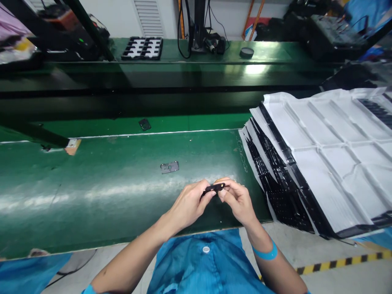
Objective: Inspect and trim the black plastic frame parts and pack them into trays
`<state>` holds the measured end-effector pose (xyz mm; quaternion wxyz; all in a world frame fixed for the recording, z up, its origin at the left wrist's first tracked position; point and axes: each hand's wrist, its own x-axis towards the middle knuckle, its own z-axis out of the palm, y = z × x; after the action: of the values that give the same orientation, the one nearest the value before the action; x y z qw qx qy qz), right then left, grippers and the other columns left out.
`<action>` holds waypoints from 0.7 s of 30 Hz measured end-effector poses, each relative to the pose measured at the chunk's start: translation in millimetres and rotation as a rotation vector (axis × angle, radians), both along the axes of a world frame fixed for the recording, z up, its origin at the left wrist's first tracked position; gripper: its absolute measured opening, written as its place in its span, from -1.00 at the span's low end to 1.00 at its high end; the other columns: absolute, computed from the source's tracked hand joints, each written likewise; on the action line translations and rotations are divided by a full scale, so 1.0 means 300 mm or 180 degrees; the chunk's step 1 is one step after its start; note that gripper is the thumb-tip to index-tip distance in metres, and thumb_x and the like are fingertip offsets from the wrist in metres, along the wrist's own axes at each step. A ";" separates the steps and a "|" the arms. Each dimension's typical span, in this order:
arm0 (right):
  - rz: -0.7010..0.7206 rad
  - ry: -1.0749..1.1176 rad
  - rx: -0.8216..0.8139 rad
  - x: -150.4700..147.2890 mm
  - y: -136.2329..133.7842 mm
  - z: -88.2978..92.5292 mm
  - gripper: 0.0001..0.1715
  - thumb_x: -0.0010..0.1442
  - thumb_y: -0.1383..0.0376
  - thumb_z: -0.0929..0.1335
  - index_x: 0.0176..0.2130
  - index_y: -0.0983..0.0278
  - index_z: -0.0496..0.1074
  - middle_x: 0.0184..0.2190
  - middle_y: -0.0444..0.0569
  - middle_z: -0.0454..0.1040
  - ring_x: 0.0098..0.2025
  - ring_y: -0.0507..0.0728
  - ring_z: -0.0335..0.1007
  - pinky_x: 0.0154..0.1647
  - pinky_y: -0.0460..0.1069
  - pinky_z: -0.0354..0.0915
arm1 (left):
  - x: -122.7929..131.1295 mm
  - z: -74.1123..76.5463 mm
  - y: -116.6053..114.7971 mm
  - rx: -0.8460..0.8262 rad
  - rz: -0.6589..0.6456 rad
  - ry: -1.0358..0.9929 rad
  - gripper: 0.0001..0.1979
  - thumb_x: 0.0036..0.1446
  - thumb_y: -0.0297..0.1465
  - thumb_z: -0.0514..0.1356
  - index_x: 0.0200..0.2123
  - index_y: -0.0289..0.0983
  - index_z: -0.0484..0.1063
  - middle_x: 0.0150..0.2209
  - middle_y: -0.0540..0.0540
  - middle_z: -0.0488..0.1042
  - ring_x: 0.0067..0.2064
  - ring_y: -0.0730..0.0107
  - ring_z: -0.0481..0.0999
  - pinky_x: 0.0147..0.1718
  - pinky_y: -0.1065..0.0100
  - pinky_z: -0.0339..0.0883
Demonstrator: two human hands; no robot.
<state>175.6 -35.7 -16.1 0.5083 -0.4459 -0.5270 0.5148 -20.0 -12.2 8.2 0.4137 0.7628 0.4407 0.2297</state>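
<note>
Over the front part of the green bench, both of my hands grip one small black plastic part [214, 188], seen nearly edge-on. My left hand [190, 200] pinches its left end between thumb and fingers. On the other end, the thumb and fingers of my right hand [237, 198] are closed around it, with a small gold-coloured spot showing beside the fingertips. Much of the part is hidden by my fingers. A flat dark plate with cutouts [170, 167] lies on the bench, ahead and to the left of my hands.
Stacked black trays with white sheets [330, 151] stand at the right. Another small black piece [145, 124] rests on the green strip farther back. A black-and-white tray [143, 48] and a round black disc [246, 52] sit on the rear shelf. A green post [33, 130] stands left.
</note>
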 end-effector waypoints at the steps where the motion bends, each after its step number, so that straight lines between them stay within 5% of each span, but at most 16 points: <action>1: 0.0007 -0.0016 -0.0055 0.003 0.000 0.001 -0.84 0.40 0.25 0.41 -0.16 0.24 0.62 -0.26 -0.04 0.55 -0.45 0.02 0.34 -0.42 -0.05 0.29 | 0.001 0.000 0.001 0.0013 -0.0017 -0.0012 -0.73 0.46 -0.39 0.12 -0.36 -0.19 0.18 -0.48 0.12 0.24 -0.47 0.45 0.21 -0.41 0.39 0.01; 12: 0.0225 -0.0327 -0.0144 0.038 -0.005 -0.025 -0.82 0.45 0.29 0.34 -0.11 0.22 0.59 -0.22 -0.03 0.52 -0.43 0.04 0.41 -0.37 -0.02 0.36 | 0.005 -0.009 0.015 -0.0222 0.0046 -0.0073 -0.70 0.44 -0.35 0.12 -0.38 -0.18 0.14 -0.51 0.13 0.17 -0.49 0.45 0.18 -0.41 0.37 0.00; 18: 0.0213 -0.1181 0.0220 0.085 0.008 0.026 -0.76 0.40 0.32 0.42 0.05 0.19 0.56 0.04 0.07 0.58 0.00 0.20 0.53 0.00 0.06 0.43 | -0.002 0.007 0.018 -0.0344 -0.0039 -0.0074 -0.76 0.47 -0.31 0.07 -0.33 -0.18 0.17 -0.48 0.13 0.19 -0.47 0.43 0.18 -0.40 0.35 0.01; 21: 0.0116 -0.1239 0.0267 0.063 -0.003 0.061 -0.84 0.47 0.27 0.38 -0.21 0.22 0.55 -0.27 -0.04 0.56 -0.25 0.13 0.49 -0.19 0.01 0.37 | -0.020 0.035 0.000 -0.0546 -0.0113 -0.0331 -0.84 0.50 -0.29 0.03 -0.17 -0.20 0.29 -0.40 0.08 0.31 -0.41 0.40 0.29 -0.34 0.35 0.11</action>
<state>194.6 -36.7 2.2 0.4055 -0.5059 -0.6443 0.4055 -26.0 -12.3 18.8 0.5039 0.7193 0.4230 0.2230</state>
